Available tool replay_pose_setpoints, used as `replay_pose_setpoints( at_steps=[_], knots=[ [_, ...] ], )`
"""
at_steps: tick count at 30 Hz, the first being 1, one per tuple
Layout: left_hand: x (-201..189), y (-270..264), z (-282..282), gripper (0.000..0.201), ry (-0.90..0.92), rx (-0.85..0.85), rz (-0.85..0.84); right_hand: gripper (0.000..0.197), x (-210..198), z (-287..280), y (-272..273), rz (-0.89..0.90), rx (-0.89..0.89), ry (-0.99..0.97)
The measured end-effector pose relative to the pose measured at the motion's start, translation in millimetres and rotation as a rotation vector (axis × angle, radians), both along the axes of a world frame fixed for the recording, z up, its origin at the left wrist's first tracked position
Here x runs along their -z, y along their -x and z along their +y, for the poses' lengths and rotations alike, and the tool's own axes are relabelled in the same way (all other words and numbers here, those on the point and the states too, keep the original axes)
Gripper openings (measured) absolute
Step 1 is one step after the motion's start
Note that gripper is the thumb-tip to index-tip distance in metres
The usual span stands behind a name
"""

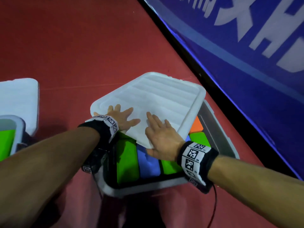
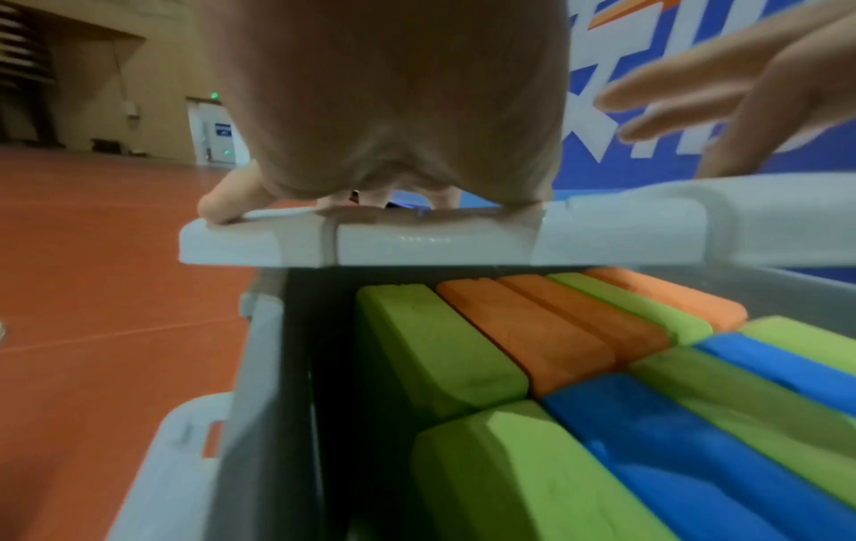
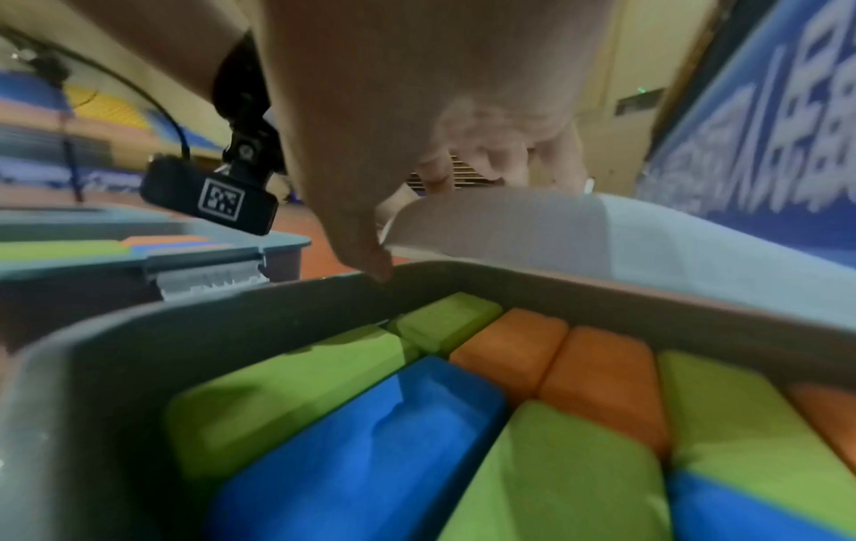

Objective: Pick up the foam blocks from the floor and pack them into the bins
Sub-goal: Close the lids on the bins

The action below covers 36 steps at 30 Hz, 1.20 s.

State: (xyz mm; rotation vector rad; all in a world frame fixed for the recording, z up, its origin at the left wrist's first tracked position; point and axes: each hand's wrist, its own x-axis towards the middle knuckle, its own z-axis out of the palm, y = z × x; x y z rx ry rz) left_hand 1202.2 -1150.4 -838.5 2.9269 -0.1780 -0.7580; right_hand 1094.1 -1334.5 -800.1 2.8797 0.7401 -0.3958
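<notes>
The packing of this bin looks finished — the step in hand, as I judge it, is closing it. It stands on the red floor beside a blue banner, and the blocks lie in tight rows inside it, green, orange and blue, filling it near to the rim. A white ribbed lid sits skewed over the far part of the bin, its near edge raised clear of the blocks; the near part and the right side are uncovered.

The next move probably calls for turning the lid square to the rim, drawing it toward the person and pressing it down at the corners.

The left hand lies flat on the lid's near left corner, fingers spread and straight. The right hand rests palm-down on the lid's near edge, fingers straight and spread too, its thumb hanging past the edge over the blocks — neither hand curls round anything.

A second bin at far left holds green blocks, a second lid lying behind it.
</notes>
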Motion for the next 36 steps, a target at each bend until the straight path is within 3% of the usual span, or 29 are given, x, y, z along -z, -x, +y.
replay_pose_setpoints(
  at_steps=[4, 9, 12, 16, 19, 24, 28, 33, 36],
  knots=[
    [5.8, 23.3, 6.2, 0.077, -0.190, 0.170, -0.020, 0.052, 14.6, -12.6, 14.2, 0.202, 0.043, -0.130],
    [-8.5, 25.5, 14.5, 0.080, -0.228, 0.273, 0.074, 0.065, 20.8, -47.6, -9.1, 0.121, 0.252, -0.144],
    [-12.4, 26.9, 20.2, 0.081, -0.264, 0.324, 0.098, 0.071, 27.3, -75.5, -21.0, 0.110, 0.353, -0.073],
    [-14.7, 26.1, 23.5, 0.080, -0.258, 0.352, 0.076, 0.072, 33.9, -98.2, -19.4, 0.213, 0.360, 0.075],
    [-14.5, 29.9, 21.9, 0.083, -0.246, 0.282, 0.041, 0.081, 38.6, -98.7, -10.3, 0.289, 0.357, 0.098],
    [-2.6, 39.7, 15.3, 0.078, -0.132, 0.098, 0.011, 0.113, 27.0, -114.7, -13.6, 0.302, 0.157, 0.232],
    [4.2, 33.2, 15.4, 0.080, -0.135, 0.084, -0.014, 0.097, 19.6, -126.2, -12.7, 0.214, 0.050, 0.306],
    [-8.8, 45.1, 6.5, 0.057, -0.085, 0.114, -0.058, 0.087, 3.8, -124.2, -3.2, 0.170, -0.018, 0.354],
    [-11.9, 58.6, -0.8, 0.072, -0.054, 0.136, -0.045, 0.090, -7.6, -106.6, 10.7, 0.072, -0.142, 0.411]
  ],
)
